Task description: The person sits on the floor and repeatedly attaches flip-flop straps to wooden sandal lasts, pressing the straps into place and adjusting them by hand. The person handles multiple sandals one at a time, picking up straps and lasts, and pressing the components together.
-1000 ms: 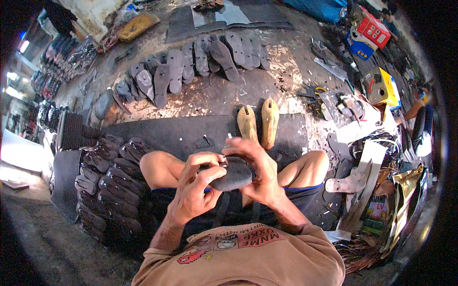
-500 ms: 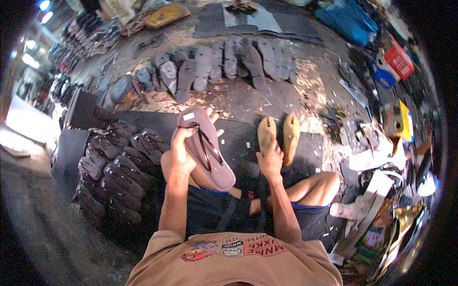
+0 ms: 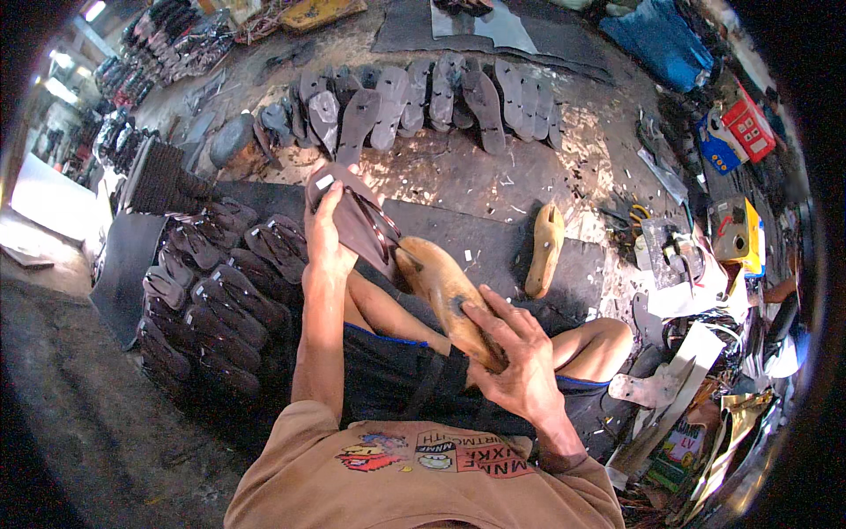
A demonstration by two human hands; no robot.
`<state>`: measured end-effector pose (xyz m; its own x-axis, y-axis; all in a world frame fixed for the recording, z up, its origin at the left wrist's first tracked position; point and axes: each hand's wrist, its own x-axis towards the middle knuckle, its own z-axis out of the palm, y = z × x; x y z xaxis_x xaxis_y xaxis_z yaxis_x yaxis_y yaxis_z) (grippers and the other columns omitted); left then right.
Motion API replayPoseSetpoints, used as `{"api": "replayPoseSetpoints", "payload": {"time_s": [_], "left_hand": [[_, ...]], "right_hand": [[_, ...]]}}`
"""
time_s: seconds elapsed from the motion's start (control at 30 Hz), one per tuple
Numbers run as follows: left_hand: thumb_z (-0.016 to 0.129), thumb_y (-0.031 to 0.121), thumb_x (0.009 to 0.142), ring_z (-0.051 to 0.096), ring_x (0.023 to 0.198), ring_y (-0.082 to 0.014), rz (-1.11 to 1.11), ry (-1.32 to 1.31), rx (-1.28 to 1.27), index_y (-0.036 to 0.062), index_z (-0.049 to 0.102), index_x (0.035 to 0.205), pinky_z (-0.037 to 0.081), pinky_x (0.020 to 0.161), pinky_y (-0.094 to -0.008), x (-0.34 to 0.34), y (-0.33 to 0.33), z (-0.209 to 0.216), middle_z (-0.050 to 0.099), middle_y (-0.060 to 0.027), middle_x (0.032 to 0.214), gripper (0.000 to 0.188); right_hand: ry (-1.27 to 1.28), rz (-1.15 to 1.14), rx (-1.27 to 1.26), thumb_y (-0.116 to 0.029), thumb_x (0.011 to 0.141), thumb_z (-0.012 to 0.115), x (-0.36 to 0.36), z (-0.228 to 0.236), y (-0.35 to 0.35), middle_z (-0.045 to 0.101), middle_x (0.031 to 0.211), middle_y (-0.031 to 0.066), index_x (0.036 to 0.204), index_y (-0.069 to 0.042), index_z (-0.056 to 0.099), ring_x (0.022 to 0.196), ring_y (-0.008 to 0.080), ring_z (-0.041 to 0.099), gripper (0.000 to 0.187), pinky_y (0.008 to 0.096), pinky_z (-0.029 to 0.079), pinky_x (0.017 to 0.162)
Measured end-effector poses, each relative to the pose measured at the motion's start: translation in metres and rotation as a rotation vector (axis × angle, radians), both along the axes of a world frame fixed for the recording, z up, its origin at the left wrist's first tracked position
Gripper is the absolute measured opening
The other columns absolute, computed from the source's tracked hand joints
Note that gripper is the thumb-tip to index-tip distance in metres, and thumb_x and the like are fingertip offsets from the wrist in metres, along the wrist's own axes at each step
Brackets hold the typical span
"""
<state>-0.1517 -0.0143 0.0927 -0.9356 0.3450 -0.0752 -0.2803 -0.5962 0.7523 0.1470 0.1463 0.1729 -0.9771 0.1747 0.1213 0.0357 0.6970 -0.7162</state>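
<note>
My left hand [image 3: 328, 234] is closed on a brown flip-flop [image 3: 345, 204] with dark glossy straps and a small white label near one end. In my right hand [image 3: 522, 357] is a wooden shoe last [image 3: 449, 300], gripped at its near end, with a dark spot on its upper face. The last's slotted tip meets the flip-flop at the straps; whether it is under them I cannot tell. A second wooden last [image 3: 545, 251] lies on the dark mat [image 3: 423, 220] ahead, to the right.
Several finished-looking flip-flops [image 3: 220, 322] lie heaped at my left. Across the far side stands a row of dark soles [image 3: 388, 106]. Yellow-handled scissors [image 3: 638, 213], a yellow box [image 3: 738, 231], a red box [image 3: 747, 128] and scraps crowd the right.
My right hand has picked one last up off the mat and brought it left against the flip-flop. The flip-flop has shifted slightly up and left in the picture.
</note>
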Motion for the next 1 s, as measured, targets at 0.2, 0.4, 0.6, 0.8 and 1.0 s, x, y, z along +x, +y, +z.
{"api": "replayPoseSetpoints", "payload": {"time_s": [0.2,0.4,0.6,0.8,1.0], "left_hand": [[0.064,0.007,0.104,0.064,0.126,-0.0362,-0.143,-0.060,0.081,0.0195,0.044,0.159,0.063,0.095,-0.0594,0.041,0.016,0.016,0.059,-0.0172,0.141,0.060],[0.065,0.009,0.104,0.063,0.123,-0.0320,-0.102,0.084,-0.096,0.0185,0.048,0.155,0.060,0.100,-0.0644,0.047,0.022,0.012,0.059,-0.0135,0.138,0.055],[0.066,0.010,0.103,0.067,0.118,-0.0346,-0.272,0.029,-0.104,0.0204,0.046,0.157,0.064,0.091,-0.0557,0.054,0.025,0.009,0.062,-0.0185,0.137,0.059],[0.069,0.012,0.102,0.068,0.119,-0.0383,-0.309,-0.056,0.081,0.0187,0.043,0.157,0.064,0.092,-0.0567,0.068,0.034,0.009,0.061,-0.0215,0.141,0.061],[0.070,0.008,0.100,0.069,0.120,-0.0342,-0.315,-0.054,0.035,0.0162,0.043,0.159,0.061,0.098,-0.0467,0.075,0.032,0.004,0.064,-0.0194,0.137,0.065]], "right_hand": [[0.007,-0.267,-0.903,-0.004,0.078,0.077,0.003,-0.046,-0.028,0.062,0.147,0.0269,0.145,0.004,0.060,0.136,0.0403,0.062,0.070,0.0444,0.046,0.117],[0.169,-0.179,-0.261,-0.008,0.073,0.076,0.011,-0.035,-0.038,0.060,0.149,0.0273,0.144,-0.003,0.064,0.129,0.0446,0.065,0.072,0.0485,0.052,0.111],[0.199,-0.268,-0.427,-0.002,0.080,0.074,0.009,-0.049,-0.031,0.063,0.145,0.0267,0.148,0.003,0.059,0.130,0.0372,0.065,0.070,0.0440,0.049,0.115],[0.194,-0.274,-0.705,-0.001,0.087,0.074,0.007,-0.074,-0.054,0.058,0.152,0.0268,0.152,0.006,0.052,0.141,0.0334,0.058,0.069,0.0422,0.043,0.119],[0.183,-0.414,-0.908,-0.004,0.096,0.067,-0.004,-0.071,-0.079,0.060,0.149,0.0179,0.156,0.007,0.046,0.138,0.0237,0.055,0.065,0.0377,0.040,0.119]]}}
